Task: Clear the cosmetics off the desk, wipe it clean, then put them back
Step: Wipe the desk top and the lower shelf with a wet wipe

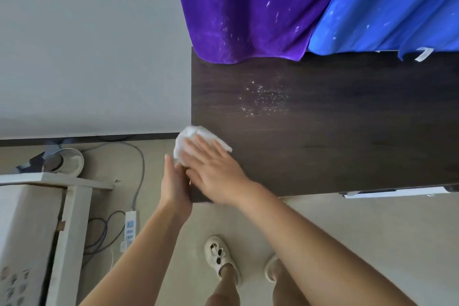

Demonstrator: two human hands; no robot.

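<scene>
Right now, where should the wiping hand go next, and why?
Probably slide the right hand, pressing the white tissue at the desk's left edge, toward the glittering droplets mid-desk, since that patch looks unwiped. The left hand waits cupped at the edge.

You stood in a home room: dark wood tabletop (335,131), purple curtain (248,7), power strip (129,228) on tiled floor (347,218).

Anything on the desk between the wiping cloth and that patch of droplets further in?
Nothing visible. The right hand presses the white cloth flat at the desk's near left corner, and bare dark wood runs from there to the droplets. The purple towel hangs beyond them, at the far edge.
</scene>
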